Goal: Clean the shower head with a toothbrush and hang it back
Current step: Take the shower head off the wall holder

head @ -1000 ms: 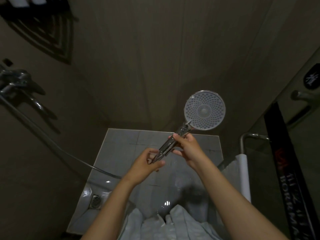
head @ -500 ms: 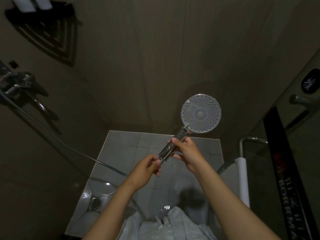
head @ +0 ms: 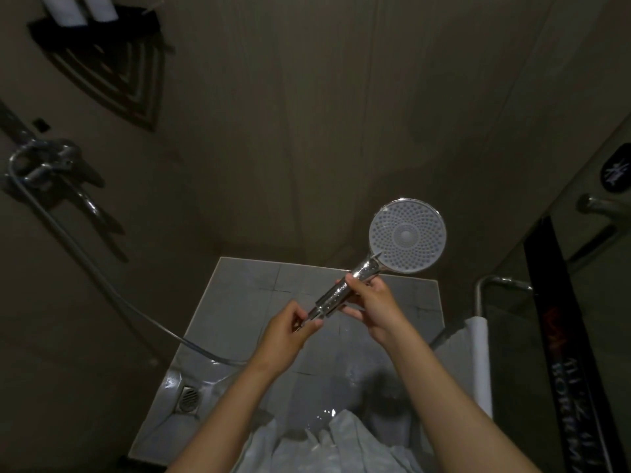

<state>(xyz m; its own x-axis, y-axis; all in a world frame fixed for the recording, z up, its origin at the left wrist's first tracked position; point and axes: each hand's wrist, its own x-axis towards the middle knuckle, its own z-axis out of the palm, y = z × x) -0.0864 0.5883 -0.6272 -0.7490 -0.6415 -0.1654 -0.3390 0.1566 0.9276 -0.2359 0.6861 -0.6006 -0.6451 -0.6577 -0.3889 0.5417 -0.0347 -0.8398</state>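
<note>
The shower head (head: 407,236) is a round white nozzle face on a chrome handle, held up over the wet floor with its face toward me. My right hand (head: 374,310) grips the middle of the handle. My left hand (head: 287,332) pinches the handle's lower end, where the hose (head: 102,285) joins it. The hose runs left and up to the chrome tap (head: 44,163) on the left wall. No toothbrush is in view.
A dark corner shelf (head: 112,59) with white bottles hangs high on the left. A floor drain (head: 187,399) sits at the lower left of the grey tiles. On the right are a chrome rail (head: 485,291), a white towel (head: 478,363) and a glass door.
The shower head has dropped slightly and shifted left in view, and my left hand has closed on the handle's lower end. The view tilted up a little.
</note>
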